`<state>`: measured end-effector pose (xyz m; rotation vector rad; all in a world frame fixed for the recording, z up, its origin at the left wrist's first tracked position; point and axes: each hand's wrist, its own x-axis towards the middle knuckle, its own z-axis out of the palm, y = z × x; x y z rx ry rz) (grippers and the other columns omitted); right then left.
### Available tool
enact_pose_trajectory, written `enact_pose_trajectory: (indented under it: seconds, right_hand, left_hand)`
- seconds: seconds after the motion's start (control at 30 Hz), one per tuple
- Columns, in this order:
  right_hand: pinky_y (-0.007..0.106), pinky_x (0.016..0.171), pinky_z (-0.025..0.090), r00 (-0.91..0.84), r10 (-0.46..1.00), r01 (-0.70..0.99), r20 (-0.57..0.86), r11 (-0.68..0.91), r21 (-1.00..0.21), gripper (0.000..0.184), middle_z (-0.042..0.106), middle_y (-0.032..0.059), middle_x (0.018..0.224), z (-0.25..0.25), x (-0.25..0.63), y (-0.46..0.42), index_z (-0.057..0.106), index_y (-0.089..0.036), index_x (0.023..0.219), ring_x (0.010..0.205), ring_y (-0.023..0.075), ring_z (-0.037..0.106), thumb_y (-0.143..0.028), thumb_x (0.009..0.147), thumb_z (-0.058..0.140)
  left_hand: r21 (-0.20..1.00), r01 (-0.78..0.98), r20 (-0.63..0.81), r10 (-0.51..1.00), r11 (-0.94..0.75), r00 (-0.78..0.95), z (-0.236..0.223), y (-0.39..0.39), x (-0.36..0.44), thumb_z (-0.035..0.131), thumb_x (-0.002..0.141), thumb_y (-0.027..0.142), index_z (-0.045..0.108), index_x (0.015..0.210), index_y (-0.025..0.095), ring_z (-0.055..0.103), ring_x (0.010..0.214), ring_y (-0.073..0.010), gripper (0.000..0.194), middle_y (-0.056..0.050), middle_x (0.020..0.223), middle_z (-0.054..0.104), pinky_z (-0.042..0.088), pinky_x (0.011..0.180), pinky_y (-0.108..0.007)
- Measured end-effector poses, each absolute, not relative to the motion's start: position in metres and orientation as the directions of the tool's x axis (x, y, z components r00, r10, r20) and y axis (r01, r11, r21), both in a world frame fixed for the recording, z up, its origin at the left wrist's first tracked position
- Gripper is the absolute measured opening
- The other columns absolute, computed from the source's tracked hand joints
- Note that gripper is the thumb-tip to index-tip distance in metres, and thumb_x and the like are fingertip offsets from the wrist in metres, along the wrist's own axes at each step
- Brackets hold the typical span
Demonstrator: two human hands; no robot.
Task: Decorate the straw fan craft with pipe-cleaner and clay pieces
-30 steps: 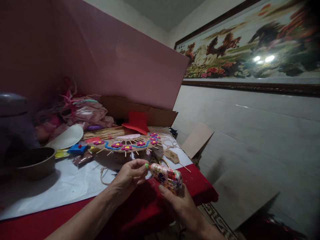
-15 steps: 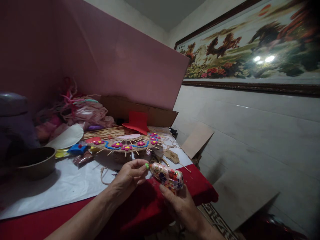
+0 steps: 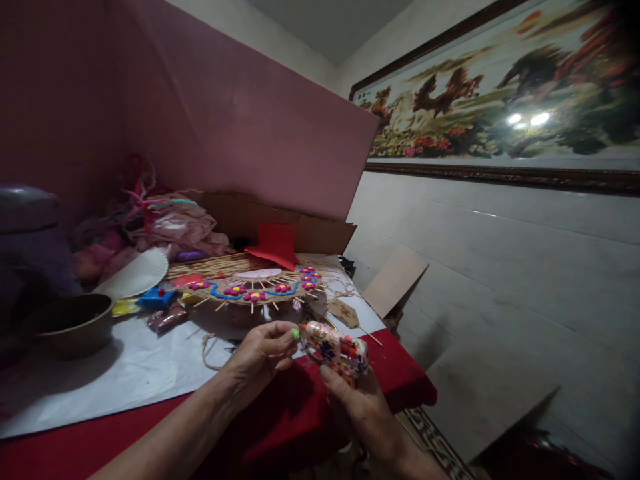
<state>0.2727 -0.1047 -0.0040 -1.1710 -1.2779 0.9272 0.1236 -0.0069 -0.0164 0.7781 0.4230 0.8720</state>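
Observation:
My right hand (image 3: 357,407) is wrapped round the grip of a flower-patterned glue gun (image 3: 333,347), its nozzle pointing left. Between the thumb and fingertips of my left hand (image 3: 263,350) is a small bright green piece (image 3: 295,334), perhaps clay. The nozzle tip sits close beside the green piece; whether they touch, I cannot tell. Beyond both hands stands a curved cardboard piece (image 3: 267,293) with short sticks along its edge, decorated with a blue wavy line and magenta flowers with yellow centres.
A dark bowl (image 3: 75,327), a white paper plate (image 3: 135,275) and a blue packet (image 3: 155,298) are on the left. Behind lie thin sticks (image 3: 220,265) and red paper (image 3: 274,247). A cardboard piece on a stick (image 3: 344,313) lies right, near the red tablecloth's edge (image 3: 410,373).
The glue gun has shifted very slightly to the right, its nozzle a little farther from my left fingertips. The green piece has turned slightly and shows more. Everything else stays put.

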Motion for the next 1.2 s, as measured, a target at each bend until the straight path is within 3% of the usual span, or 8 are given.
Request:
enact_pose_trajectory:
  seconds: [0.2, 0.43, 0.73, 0.97, 1.2]
  right_hand:
    - [0.033, 0.082, 0.047, 0.057, 0.985, 0.083, 0.162, 0.157, -0.984, 0.035, 0.068, 0.0050, 0.091, -0.006, 0.273, -0.103, 0.063, -0.018, 0.109, 0.092, 0.0225, 0.059, -0.039, 0.081, 0.060]
    - [0.034, 0.087, 0.045, 0.083, 0.976, 0.137, 0.200, 0.188, -0.973, 0.034, 0.068, 0.0052, 0.093, -0.009, 0.273, -0.102, 0.064, -0.017, 0.107, 0.096, 0.0230, 0.059, -0.039, 0.081, 0.061]
    - [0.034, 0.076, 0.051, 0.100, 0.984, 0.144, 0.148, 0.132, -0.981, 0.039, 0.068, 0.0077, 0.097, -0.023, 0.274, -0.102, 0.064, -0.016, 0.109, 0.088, 0.0244, 0.061, -0.041, 0.079, 0.062]
    - [0.031, 0.073, 0.052, 0.153, 0.961, 0.229, 0.229, 0.191, -0.955, 0.034, 0.069, 0.0060, 0.088, -0.034, 0.276, -0.104, 0.066, -0.014, 0.104, 0.082, 0.0227, 0.063, -0.037, 0.079, 0.062]
    - [0.032, 0.079, 0.050, 0.298, 0.870, 0.372, 0.392, 0.273, -0.887, 0.035, 0.069, 0.0082, 0.095, -0.012, 0.291, -0.104, 0.062, -0.017, 0.104, 0.089, 0.0234, 0.063, -0.042, 0.080, 0.059]
  left_hand:
    - [0.739, -0.525, -0.036, 0.804, 0.421, 0.594, -0.016, -0.007, 0.124, 0.077, 0.061, 0.016, 0.066, 0.072, 0.008, 0.040, 0.049, -0.0036, 0.017, -0.001, 0.062, 0.053, 0.028, 0.040, -0.015]
    - [0.719, -0.540, -0.038, 0.800, 0.438, 0.598, -0.016, -0.005, 0.123, 0.077, 0.062, 0.015, 0.066, 0.074, 0.007, 0.040, 0.050, -0.0037, 0.018, -0.002, 0.063, 0.053, 0.027, 0.040, -0.014]
    - [0.689, -0.550, -0.054, 0.790, 0.473, 0.611, -0.016, -0.004, 0.122, 0.075, 0.063, 0.011, 0.066, 0.075, 0.006, 0.040, 0.049, -0.0033, 0.016, -0.002, 0.064, 0.053, 0.028, 0.039, -0.014]
    - [0.684, -0.554, -0.075, 0.801, 0.475, 0.594, -0.016, -0.004, 0.122, 0.077, 0.059, 0.010, 0.065, 0.072, 0.006, 0.041, 0.048, -0.0040, 0.018, -0.002, 0.061, 0.052, 0.027, 0.037, -0.013]
    - [0.704, -0.548, -0.071, 0.812, 0.452, 0.579, -0.019, -0.003, 0.123, 0.075, 0.062, 0.011, 0.065, 0.073, 0.006, 0.040, 0.046, -0.0030, 0.015, 0.000, 0.058, 0.050, 0.027, 0.037, -0.013]
